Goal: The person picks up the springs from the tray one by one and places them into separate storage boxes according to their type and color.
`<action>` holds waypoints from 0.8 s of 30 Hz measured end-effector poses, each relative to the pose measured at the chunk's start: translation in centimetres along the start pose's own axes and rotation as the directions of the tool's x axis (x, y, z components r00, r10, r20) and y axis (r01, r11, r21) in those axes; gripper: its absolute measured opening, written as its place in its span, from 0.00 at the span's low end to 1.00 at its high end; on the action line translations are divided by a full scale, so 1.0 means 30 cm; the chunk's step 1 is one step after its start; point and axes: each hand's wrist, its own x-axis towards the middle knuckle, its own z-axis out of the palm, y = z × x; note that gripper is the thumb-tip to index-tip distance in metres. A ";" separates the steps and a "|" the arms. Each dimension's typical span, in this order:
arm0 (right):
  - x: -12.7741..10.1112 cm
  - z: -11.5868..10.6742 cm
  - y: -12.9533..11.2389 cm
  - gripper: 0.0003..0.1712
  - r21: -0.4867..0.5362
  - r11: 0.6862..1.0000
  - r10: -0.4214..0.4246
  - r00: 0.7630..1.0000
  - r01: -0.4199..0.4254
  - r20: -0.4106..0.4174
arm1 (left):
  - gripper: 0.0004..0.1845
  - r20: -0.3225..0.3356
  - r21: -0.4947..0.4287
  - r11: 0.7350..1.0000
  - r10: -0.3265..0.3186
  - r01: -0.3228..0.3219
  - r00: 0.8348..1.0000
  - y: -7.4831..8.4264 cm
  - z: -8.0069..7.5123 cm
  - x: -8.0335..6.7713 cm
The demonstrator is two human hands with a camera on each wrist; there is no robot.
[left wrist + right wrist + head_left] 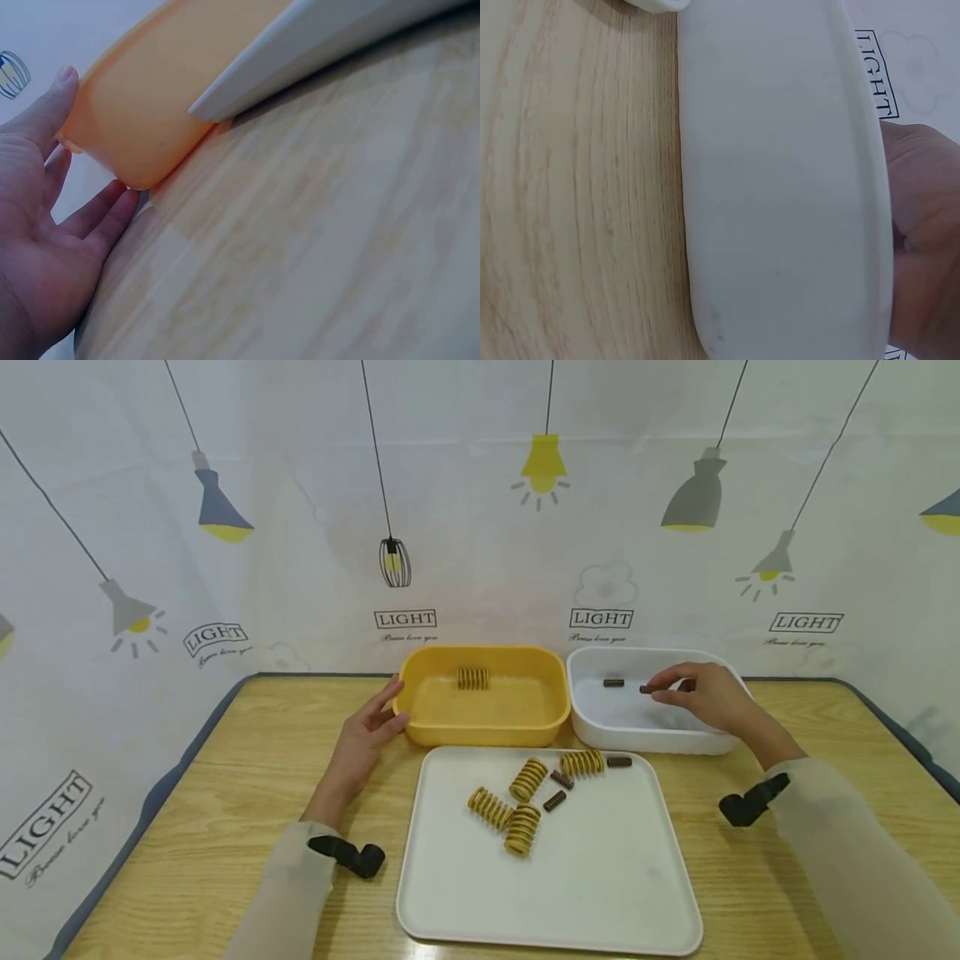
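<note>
The right hand (708,693) reaches over the white bin (600,714), forearm angled in from the near right, its grip pinching a small dark spring (647,689) at the fingertips above the bin's floor. Another dark spring (613,682) lies just left of that grip. The left hand (367,735) rests on the surface (247,793), fingers straight and spread, tips touching the yellow bin (420,727) on its left wall.
</note>
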 end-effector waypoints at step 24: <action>0.055 0.016 0.065 0.14 0.016 0.997 0.074 0.994 -0.075 0.076 | 0.29 -0.006 0.004 1.000 0.016 -0.016 1.000 -0.013 -0.003 0.008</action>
